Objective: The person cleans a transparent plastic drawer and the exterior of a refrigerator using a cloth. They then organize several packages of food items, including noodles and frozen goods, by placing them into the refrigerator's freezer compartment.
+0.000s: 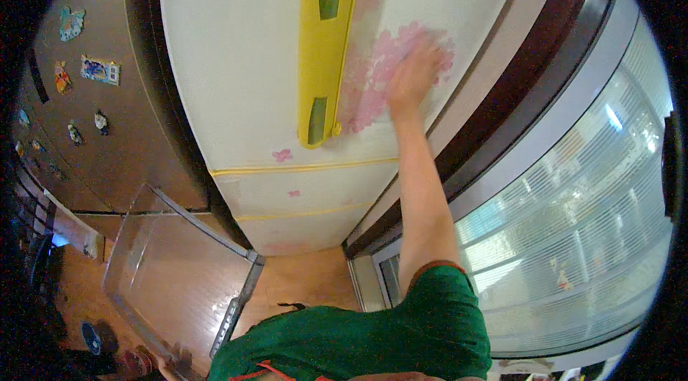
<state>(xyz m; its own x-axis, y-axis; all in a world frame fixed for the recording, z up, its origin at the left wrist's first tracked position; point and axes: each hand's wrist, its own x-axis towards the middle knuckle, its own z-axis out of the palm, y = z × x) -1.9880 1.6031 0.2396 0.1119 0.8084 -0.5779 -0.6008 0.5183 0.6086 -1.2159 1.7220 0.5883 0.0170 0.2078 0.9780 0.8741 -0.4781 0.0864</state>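
My right hand [416, 76] is raised against a white refrigerator door [236, 59], over its pink flower pattern [369, 98]. Motion blurs the fingers, and I cannot tell whether anything is in them. A long yellow handle [326, 59] runs down the door to the left of this hand. At the lower left, a clear refrigerator shelf [179, 256] with grey trim is held tilted above the floor. Only a little of my left hand [167, 367] shows at the bottom edge, closed on the shelf's near rim.
A brown refrigerator or cabinet side [93, 116] with several small magnets stands at the left. Dark door framing [516, 109] and a ribbed glass panel [573, 216] close in on the right. Below lies a wood-look floor [301, 277]; a small blue round object [91, 338] is at lower left.
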